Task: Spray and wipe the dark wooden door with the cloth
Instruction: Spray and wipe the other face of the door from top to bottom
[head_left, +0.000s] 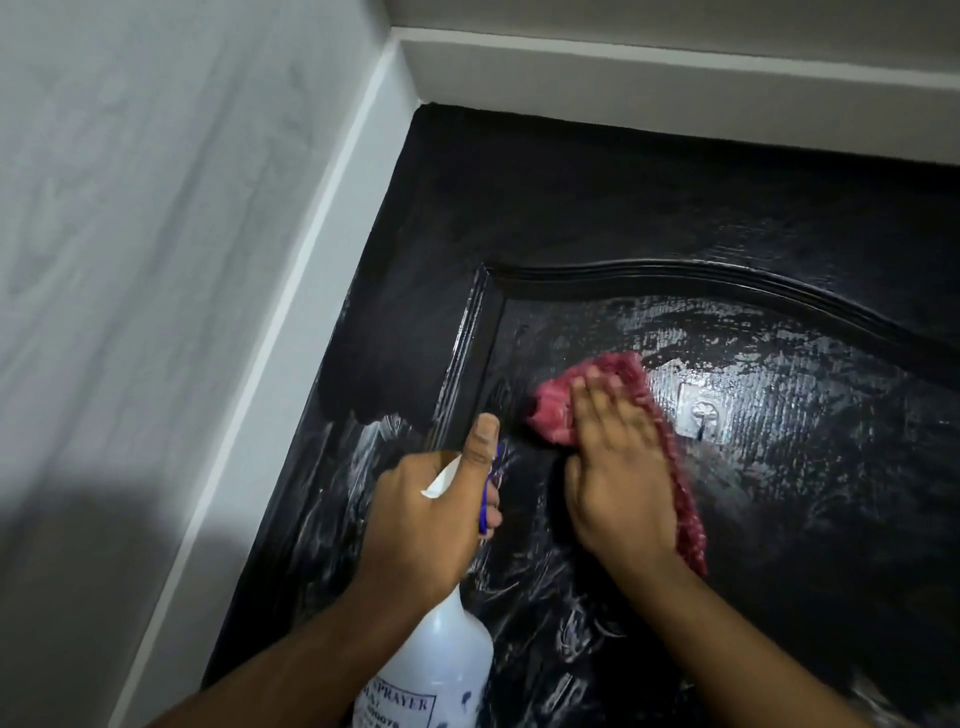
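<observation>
The dark wooden door (597, 208) fills the right and middle of the view, glossy and streaked with wet smears around its raised arched panel moulding. My right hand (618, 467) presses a red cloth (558, 410) flat against the panel with straight fingers. The cloth hangs down past the hand's right side. My left hand (431, 525) grips the neck of a white spray bottle (436, 665) with a blue trigger, thumb up along the sprayer head, just left of the cloth.
A small clear adhesive hook (698, 413) is stuck on the panel right of the cloth. A white door frame (291, 322) and grey wall (130, 260) lie to the left. The lintel (675, 88) runs above the door.
</observation>
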